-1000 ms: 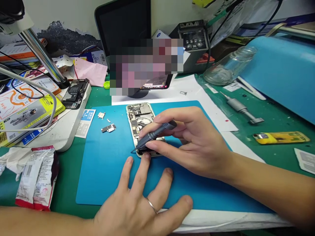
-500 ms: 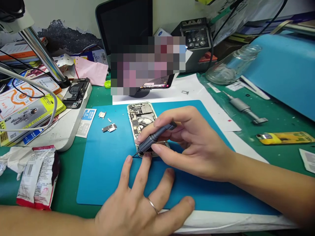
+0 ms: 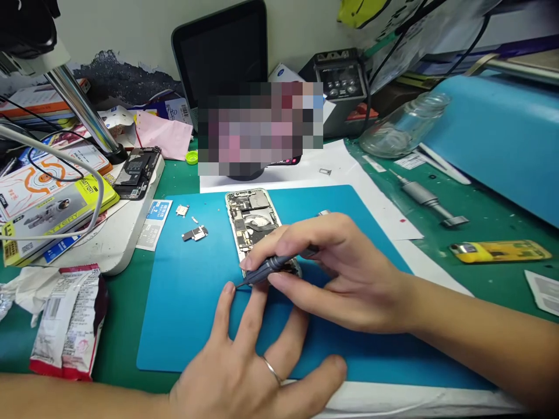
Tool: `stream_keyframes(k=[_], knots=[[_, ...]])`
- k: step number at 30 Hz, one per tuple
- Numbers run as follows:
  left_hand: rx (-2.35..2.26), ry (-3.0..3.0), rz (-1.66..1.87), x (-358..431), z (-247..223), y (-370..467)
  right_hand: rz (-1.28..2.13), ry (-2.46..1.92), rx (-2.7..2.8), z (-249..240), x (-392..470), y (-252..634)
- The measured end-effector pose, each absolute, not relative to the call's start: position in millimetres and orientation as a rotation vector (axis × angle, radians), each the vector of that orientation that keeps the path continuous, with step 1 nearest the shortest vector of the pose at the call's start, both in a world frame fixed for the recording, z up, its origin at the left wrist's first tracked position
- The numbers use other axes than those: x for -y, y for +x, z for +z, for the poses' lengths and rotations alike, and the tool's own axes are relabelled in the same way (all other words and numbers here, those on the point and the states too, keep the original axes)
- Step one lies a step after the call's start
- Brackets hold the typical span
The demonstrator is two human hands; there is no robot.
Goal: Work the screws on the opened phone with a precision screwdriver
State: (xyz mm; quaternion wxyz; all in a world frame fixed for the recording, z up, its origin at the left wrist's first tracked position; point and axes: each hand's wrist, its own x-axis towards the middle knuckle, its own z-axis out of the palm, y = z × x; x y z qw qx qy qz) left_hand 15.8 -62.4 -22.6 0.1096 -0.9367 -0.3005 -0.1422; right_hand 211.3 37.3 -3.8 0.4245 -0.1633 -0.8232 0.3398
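My right hand (image 3: 349, 273) holds a slim dark grey screwdriver (image 3: 265, 270) between thumb and fingers, slanting down to the left. Its thin tip is at the near left corner of an opened phone (image 3: 254, 209), whose inner boards and parts show. The near end of the phone is largely covered by my right hand and the screwdriver. My left hand (image 3: 238, 361), with a ring on one finger, lies spread on the blue mat (image 3: 183, 314). One of its fingertips is beside the screwdriver tip; another reaches the phone's near edge, partly hidden under the tool.
Small metal phone parts (image 3: 194, 233) lie left of the phone. Beyond them stands a white base (image 3: 102, 250) with boxes and another opened phone (image 3: 137, 174). A snack packet (image 3: 65, 326) lies at left. On the right are a glass jar (image 3: 399, 128), a grey tool (image 3: 425, 198) and a yellow tool (image 3: 500, 251).
The screwdriver in my right hand has tipped lower, closer to flat, with its tip near the same corner. My left hand keeps about the same place. The whole view has shifted slightly.
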Motion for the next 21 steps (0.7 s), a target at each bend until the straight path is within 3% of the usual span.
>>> stream_keyframes(k=[21], knots=[[0.922, -2.790, -0.355, 67.3, -17.3, 14.3, 0.450, -0.477, 1.939, 0.6, -45.4, 221.0]])
